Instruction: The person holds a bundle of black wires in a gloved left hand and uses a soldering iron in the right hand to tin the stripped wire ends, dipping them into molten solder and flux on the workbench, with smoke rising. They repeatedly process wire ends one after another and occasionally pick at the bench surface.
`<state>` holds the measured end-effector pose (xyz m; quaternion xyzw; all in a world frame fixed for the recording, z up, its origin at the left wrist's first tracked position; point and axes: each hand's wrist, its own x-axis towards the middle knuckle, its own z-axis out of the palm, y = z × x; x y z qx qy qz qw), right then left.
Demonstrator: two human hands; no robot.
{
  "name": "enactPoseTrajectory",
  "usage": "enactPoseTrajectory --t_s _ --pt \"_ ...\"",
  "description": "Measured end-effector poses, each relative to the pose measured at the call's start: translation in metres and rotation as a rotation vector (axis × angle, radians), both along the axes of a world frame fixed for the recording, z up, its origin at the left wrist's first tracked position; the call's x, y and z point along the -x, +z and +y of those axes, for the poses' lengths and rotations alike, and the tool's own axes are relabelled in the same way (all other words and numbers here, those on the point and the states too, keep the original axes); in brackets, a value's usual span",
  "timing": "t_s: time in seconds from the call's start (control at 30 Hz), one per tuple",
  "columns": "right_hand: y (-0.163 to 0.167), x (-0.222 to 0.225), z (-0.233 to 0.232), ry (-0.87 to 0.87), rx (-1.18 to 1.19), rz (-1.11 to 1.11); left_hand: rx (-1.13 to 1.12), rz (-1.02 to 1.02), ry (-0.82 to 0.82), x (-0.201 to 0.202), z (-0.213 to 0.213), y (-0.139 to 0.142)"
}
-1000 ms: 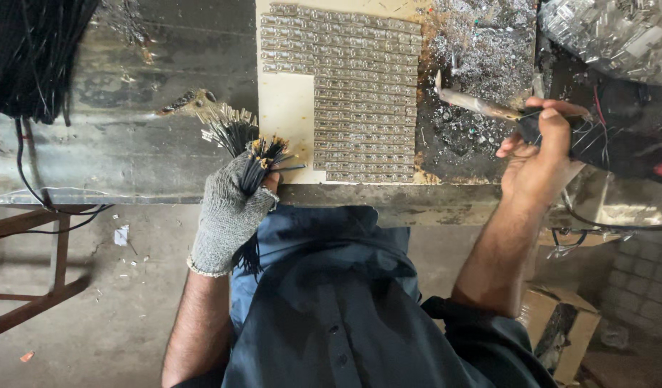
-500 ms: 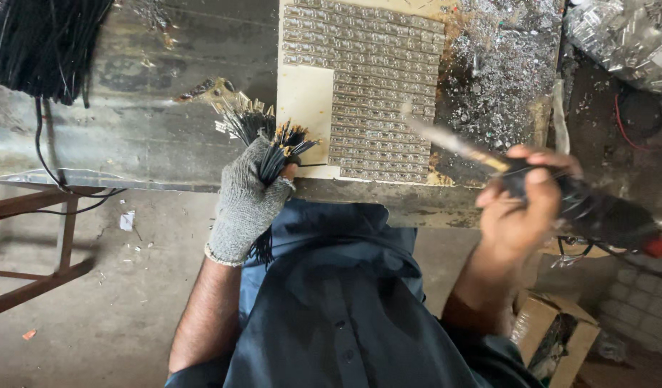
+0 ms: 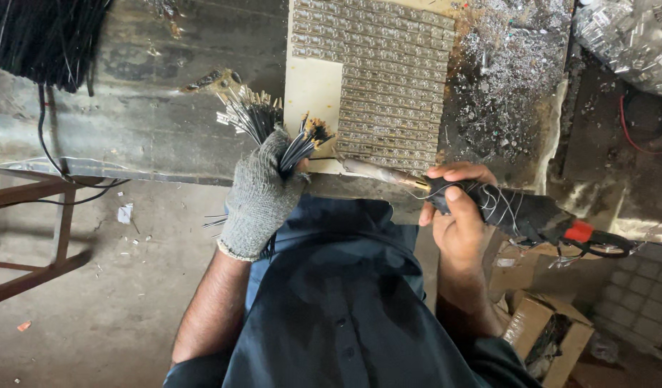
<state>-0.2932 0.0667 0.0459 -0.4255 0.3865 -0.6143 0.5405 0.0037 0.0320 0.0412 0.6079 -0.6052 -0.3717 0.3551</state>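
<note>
My left hand [image 3: 260,195] wears a grey knitted glove and grips a bundle of thin black wires [image 3: 273,126] whose stripped ends fan out upward. My right hand [image 3: 457,215] is bare and holds a soldering iron [image 3: 489,205] by its black taped handle. The iron's metal tip [image 3: 363,169] points left, close to the wire ends by my gloved thumb. Just beyond lies a pale board [image 3: 313,90] covered with rows of small metal parts [image 3: 392,79].
A worn workbench [image 3: 151,108] runs across the top, with metal scraps and solder bits [image 3: 510,79] at the right. A mass of black wires [image 3: 44,36] hangs top left. A wooden frame [image 3: 29,237] stands at left. Cardboard boxes [image 3: 539,330] sit bottom right.
My right hand has brought the soldering iron down and left, from over the scrap pile to the wire ends. My left hand with the bundle has shifted slightly right.
</note>
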Motion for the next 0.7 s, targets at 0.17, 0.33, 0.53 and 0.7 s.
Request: enactPoseTrajectory --t_s 0.17,0.33,0.53,0.7 --pt "0.009 -0.007 0.003 0.043 0.062 0.157 0.066 -0.055 0.021 0.004 0.000 -0.004" --pt "0.025 -0.012 0.010 0.108 0.098 0.421 0.107 -0.077 0.016 0.005 -0.001 -0.009" --pt "0.022 -0.017 -0.002 0.058 0.084 0.226 0.098 -0.057 0.013 0.005 -0.001 -0.005" --pt "0.018 0.000 -0.007 -0.126 0.167 0.025 0.121 -0.051 0.012 0.005 0.000 -0.003"
